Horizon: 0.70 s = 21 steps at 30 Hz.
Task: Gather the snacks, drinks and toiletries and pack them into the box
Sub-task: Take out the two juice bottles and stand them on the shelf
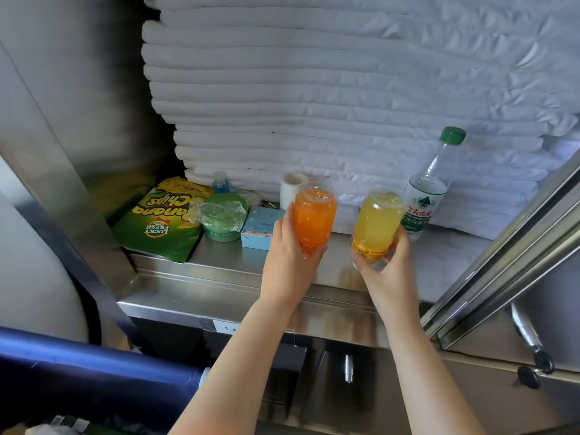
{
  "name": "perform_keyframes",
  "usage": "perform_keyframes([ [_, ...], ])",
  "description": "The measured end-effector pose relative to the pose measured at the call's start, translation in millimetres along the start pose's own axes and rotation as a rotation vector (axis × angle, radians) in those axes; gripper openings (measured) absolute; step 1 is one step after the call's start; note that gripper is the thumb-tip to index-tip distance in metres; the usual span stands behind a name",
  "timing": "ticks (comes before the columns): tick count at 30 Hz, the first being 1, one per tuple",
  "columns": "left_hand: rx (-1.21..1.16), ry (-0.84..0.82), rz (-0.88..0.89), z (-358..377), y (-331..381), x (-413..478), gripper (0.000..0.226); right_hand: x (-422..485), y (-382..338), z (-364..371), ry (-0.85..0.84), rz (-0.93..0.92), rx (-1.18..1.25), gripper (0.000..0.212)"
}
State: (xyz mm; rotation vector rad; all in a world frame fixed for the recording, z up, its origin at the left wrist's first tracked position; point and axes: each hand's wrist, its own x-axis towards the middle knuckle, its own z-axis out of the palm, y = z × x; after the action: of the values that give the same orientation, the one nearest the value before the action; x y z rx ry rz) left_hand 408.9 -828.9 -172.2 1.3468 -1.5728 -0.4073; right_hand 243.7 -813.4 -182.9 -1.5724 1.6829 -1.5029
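— Where are the drinks?

— I see both of them in the hands. The left hand (288, 259) grips the clear plastic bottle of orange drink (314, 215); its fingers (315, 251) are curled round the lower end and the thumb lies along the side. The right hand (386, 271) holds the clear plastic bottle of yellow drink (376, 221) in the same way, fingers wrapped round its lower end. Both bottles are above the stainless steel tabletop (219, 271), near the middle of its front edge, and they are apart from each other.

— And what lies on the tabletop?

— At the left end I see a flat green bag of banana chips (163, 221). Just beside it stands a round green cup covered with clear film (222, 218), then a small light blue carton (260, 227). Behind these I see a small blue bottle (220, 182) and a white roll (292, 188). Toward the right end stands a clear water bottle with a green cap (430, 196), upright, near the yellow drink. Along the back edge rises a tall stack of folded white linen (314, 89).
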Motion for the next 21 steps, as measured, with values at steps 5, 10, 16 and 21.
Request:
perform_keyframes([
  [5, 0.084, 0.114, 0.232, -16.5, 27.8, 10.0, 0.094, -1.4, -2.5, 0.3, 0.013, -0.018, -0.026, 0.073],
  [10, 0.302, 0.019, 0.749, -15.3, 72.9, 34.4, 0.051, -4.5, -7.3, -2.8, 0.007, 0.001, -0.028, 0.066],
  [16, 0.562, -0.334, 0.908, -5.2, 81.4, 52.3, 0.048, -4.7, -7.9, -11.5, -0.062, 0.041, -0.03, 0.064],
  [21, 0.587, -0.381, 0.904, -4.3, 82.0, 56.5, 0.064, -3.5, -10.0, -21.9, -0.078, -0.024, -0.149, 0.07],
])
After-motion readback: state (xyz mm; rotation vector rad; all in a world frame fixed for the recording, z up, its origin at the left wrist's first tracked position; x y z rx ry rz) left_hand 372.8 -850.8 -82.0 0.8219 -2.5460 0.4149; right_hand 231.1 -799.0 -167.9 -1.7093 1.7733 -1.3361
